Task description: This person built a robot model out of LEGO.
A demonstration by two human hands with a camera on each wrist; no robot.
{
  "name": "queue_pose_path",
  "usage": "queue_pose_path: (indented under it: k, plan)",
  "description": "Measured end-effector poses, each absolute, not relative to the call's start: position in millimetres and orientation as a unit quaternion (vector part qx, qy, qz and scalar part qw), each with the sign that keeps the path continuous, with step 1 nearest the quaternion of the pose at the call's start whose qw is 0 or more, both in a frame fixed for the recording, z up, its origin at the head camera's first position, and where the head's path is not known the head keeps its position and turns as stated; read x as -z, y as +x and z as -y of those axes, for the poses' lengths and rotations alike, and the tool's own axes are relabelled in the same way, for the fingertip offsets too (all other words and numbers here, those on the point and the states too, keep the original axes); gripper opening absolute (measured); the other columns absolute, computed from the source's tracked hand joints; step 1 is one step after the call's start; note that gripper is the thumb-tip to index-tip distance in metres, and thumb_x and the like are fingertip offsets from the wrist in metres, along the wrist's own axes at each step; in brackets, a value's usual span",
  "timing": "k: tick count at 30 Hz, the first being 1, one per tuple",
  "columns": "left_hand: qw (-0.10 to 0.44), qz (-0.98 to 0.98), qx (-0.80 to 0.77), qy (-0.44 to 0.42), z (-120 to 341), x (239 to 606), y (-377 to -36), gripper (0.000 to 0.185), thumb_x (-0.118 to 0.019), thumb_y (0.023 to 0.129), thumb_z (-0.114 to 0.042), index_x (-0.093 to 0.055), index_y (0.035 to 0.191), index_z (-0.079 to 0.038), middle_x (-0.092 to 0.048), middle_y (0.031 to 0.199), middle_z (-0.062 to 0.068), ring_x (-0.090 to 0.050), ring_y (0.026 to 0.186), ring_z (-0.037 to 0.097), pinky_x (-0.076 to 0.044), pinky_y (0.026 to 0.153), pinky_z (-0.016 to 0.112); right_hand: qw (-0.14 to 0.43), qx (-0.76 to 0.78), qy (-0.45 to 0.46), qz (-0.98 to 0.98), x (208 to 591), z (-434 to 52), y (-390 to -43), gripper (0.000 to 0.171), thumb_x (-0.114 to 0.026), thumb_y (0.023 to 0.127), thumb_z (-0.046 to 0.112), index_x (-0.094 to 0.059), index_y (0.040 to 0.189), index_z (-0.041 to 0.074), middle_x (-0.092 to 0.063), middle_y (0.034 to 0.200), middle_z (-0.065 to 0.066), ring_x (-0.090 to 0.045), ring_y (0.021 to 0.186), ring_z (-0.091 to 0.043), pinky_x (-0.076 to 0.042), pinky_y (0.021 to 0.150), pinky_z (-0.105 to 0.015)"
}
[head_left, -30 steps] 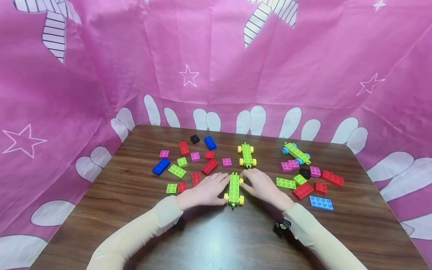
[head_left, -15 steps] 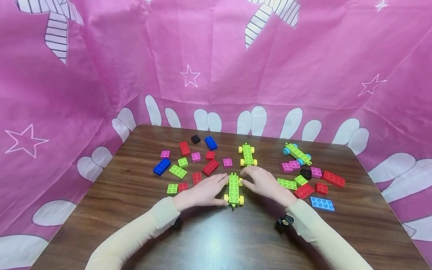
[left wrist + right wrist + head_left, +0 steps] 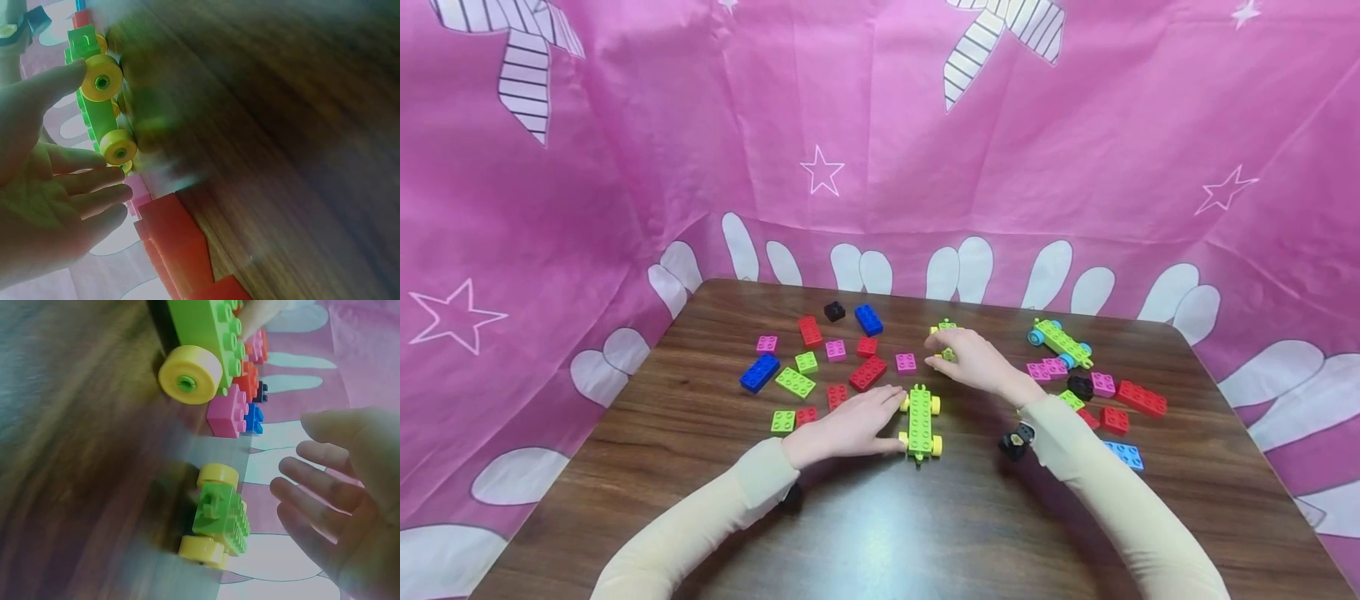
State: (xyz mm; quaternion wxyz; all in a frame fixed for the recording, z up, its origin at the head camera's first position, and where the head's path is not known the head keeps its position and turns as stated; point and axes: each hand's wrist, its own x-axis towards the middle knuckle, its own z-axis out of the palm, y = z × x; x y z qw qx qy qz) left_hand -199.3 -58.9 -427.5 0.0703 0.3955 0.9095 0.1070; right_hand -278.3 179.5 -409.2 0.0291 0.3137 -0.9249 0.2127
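Observation:
A lime-green toy car base (image 3: 920,423) with yellow wheels stands at the near middle of the table. My left hand (image 3: 853,423) lies along its left side, fingers extended. In the left wrist view the thumb overlaps one yellow wheel (image 3: 102,78), and the fingertips come close to another. My right hand (image 3: 973,360) hovers with loosely bent fingers by a second green base with yellow wheels (image 3: 947,325), hiding most of it in the head view. Seen from the right wrist, that second base (image 3: 219,515) is apart from the hand, which holds nothing.
Left of the bases lie scattered red, blue, pink, green and black bricks, among them a red brick (image 3: 868,372). More bricks lie right, near a green base with blue wheels (image 3: 1060,342). A pink curtain (image 3: 895,125) hangs behind the table.
My right hand has left the near base's right side and moved forward to the second base. The left hand stays beside the near base, which has hardly moved.

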Motion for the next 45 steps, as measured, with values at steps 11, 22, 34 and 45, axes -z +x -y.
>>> queue_pose_path:
  k: [11,22,34,45]
  plan:
    - [0.06,-0.911,-0.105,0.394,59,427,-200,0.076,-0.065,0.093,-0.047,-0.044,0.145,0.004,-0.049,0.148,0.019,-0.046,0.141,0.03,-0.041,0.116,0.042,-0.032,-0.159,0.33,0.93,420,-161,-300,0.038,-0.073,0.09,0.026,-0.067,0.122,0.007,-0.07,0.119,-0.009,-0.065,0.114,-0.025,-0.053,0.102,-0.044]
    - [0.046,-0.911,-0.096,0.398,58,428,-201,0.075,-0.066,0.092,-0.048,-0.047,0.143,0.003,-0.053,0.145,0.018,-0.05,0.138,0.027,-0.043,0.115,0.04,-0.034,-0.122,0.357,0.925,429,-147,-307,0.039,-0.077,0.086,0.022,-0.068,0.12,0.005,-0.072,0.115,-0.01,-0.067,0.106,-0.024,-0.055,0.098,-0.042]
    - [0.036,-0.912,-0.099,0.397,58,428,-200,0.074,-0.067,0.091,-0.047,-0.048,0.141,0.004,-0.054,0.143,0.017,-0.051,0.135,0.027,-0.044,0.113,0.039,-0.031,-0.159,0.332,0.929,423,-157,-303,0.034,-0.077,0.087,0.022,-0.069,0.117,0.006,-0.073,0.111,-0.008,-0.067,0.103,-0.021,-0.056,0.096,-0.04]
    - [0.048,-0.913,-0.116,0.388,59,429,-203,0.074,-0.067,0.091,-0.047,-0.048,0.142,0.003,-0.054,0.144,0.017,-0.051,0.136,0.027,-0.045,0.112,0.041,0.01,-0.186,0.323,0.928,410,-177,-285,0.03,-0.075,0.088,0.02,-0.071,0.115,0.007,-0.074,0.109,-0.008,-0.068,0.103,-0.023,-0.057,0.093,-0.041]
